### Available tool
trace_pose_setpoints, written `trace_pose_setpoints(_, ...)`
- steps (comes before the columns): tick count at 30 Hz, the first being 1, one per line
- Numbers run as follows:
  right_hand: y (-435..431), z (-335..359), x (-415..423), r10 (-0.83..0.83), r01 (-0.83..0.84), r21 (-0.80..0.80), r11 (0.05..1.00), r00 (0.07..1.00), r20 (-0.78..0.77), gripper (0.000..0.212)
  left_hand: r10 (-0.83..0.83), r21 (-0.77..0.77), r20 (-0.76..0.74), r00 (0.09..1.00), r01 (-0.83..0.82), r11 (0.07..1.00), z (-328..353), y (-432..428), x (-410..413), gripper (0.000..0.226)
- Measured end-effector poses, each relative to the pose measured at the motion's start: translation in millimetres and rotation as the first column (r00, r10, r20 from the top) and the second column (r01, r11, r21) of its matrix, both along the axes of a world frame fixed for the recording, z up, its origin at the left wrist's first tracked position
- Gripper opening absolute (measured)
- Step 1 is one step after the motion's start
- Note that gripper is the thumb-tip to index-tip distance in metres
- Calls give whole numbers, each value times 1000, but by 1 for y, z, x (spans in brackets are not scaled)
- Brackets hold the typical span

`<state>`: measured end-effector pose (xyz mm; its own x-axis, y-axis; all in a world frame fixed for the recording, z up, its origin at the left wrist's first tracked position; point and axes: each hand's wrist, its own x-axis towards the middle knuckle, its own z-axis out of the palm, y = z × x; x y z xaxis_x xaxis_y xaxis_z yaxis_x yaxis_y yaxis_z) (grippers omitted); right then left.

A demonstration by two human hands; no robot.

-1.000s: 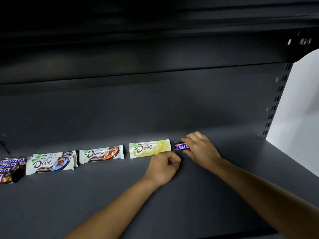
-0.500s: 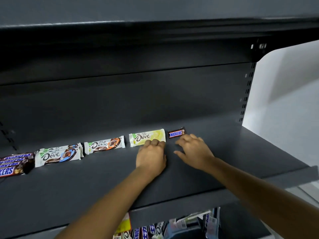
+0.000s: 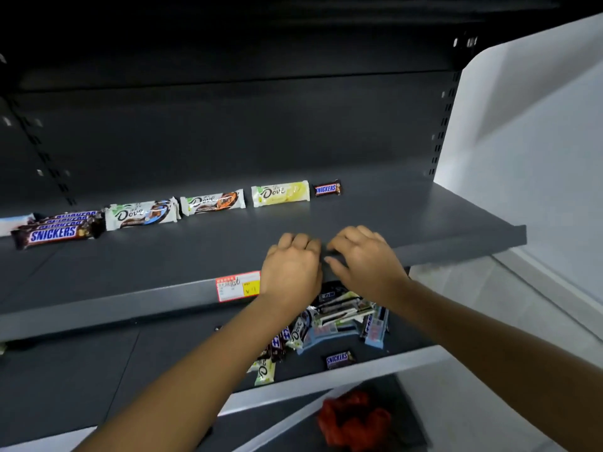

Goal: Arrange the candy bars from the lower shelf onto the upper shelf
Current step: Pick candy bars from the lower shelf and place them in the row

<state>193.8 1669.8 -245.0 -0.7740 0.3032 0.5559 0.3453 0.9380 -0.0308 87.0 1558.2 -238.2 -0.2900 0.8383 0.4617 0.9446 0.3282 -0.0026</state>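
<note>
Colour record: the upper shelf (image 3: 440, 220) was dark grey.
Dove bar (image 3: 280, 193) was pale yellow; mini Snickers bar (image 3: 327, 189) was brown with blue lettering; price label (image 3: 238, 286) was red-edged with a yellow patch.

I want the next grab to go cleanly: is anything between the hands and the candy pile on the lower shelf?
Yes: the front edge of the upper shelf. The left hand and right hand sit over it, with the candy pile below.

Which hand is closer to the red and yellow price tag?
Left. The left hand is right beside the price tag, at its right end; the right hand is farther right.
</note>
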Motion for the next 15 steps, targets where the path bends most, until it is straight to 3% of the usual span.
trace_pose_setpoints(6, -12, -30, 37, 22, -23, -66, 998, 1000, -20, 17, -102, 22, 26, 994, 102, 995, -42, -22, 22, 25)
trace_pose_setpoints(11, 6, -81, 64, -87, 99, -229, 968, 994, 64, 5, -26, -227, 170, 985, 65, 972, -88, -26, 28, 28)
trace_pose_setpoints(15, 39, -122, 80, -229, 315, -313, 896, 932, 282, 14, 23, -338, 236, 972, 60, 939, -126, -10, 25, 30)
